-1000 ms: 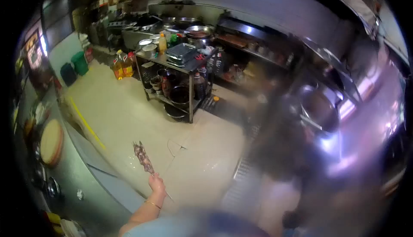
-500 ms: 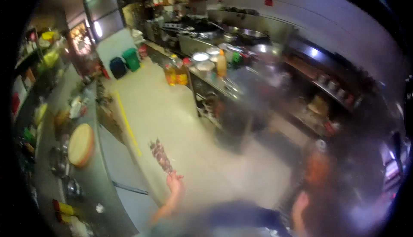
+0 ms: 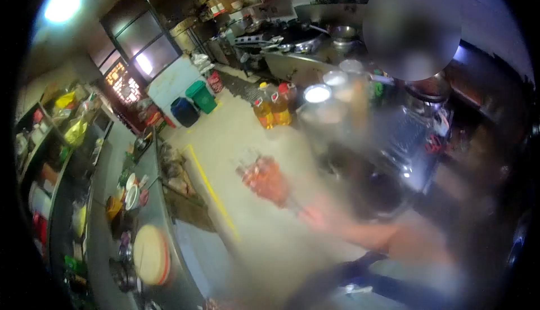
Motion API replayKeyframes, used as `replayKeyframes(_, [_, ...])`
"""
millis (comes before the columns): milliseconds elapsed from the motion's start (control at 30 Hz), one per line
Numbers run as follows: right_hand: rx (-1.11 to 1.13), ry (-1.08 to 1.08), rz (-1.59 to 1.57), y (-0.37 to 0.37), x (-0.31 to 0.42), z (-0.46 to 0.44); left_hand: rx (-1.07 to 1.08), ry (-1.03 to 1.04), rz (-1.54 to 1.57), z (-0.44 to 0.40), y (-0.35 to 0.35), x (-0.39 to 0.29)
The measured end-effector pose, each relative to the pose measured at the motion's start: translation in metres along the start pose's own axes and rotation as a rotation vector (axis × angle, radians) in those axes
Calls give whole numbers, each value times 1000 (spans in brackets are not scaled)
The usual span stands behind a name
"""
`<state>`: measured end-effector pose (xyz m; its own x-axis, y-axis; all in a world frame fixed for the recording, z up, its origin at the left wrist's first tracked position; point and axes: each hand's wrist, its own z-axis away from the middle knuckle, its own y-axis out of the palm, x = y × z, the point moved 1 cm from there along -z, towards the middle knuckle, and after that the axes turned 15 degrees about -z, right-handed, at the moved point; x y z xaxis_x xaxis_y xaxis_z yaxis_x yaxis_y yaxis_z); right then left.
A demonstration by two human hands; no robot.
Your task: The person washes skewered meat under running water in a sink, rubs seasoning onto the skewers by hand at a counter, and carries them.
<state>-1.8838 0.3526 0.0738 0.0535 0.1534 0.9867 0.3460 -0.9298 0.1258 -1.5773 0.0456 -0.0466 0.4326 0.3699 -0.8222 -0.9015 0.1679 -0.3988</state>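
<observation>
My right hand (image 3: pixel 312 217) reaches in from the right across the middle of the view, its fingers closed around the thin ends of a bunch of meat skewers (image 3: pixel 264 180). The reddish-orange meat points up and to the left over the pale floor, smeared by motion. My left hand does not show. At the bottom edge, a small reddish-brown piece (image 3: pixel 212 304) peeks in, too cut off to name.
Along the left runs a metal counter (image 3: pixel 188 279) with a round chopping board (image 3: pixel 151 254). Oil bottles (image 3: pixel 272 112) stand on the floor ahead, near green (image 3: pixel 201 97) and blue (image 3: pixel 184 112) bins. Stoves (image 3: pixel 304 43) line the back. A blurred disc hides part of the upper right.
My left hand with its darker meat skewers has left the view. My right hand has swung from the lower right to the middle, bringing reddish skewers. The view has shifted.
</observation>
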Motion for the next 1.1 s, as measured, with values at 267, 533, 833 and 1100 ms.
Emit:
replayKeyframes(267, [2,375,-84,2,-42,-169,179,-59,83,-106,190,-121])
replayKeyframes(533, [-214,299,313,-98,-26,-342,413,-41,177,-117,422,-303])
replayKeyframes(833, [-516,341,79,-131,-33,-554,467,63,-117,-172,605,-431])
replayKeyframes(1100, [-805,89,-201,-160,-110,-710,492,246,-252,-258,848,-516])
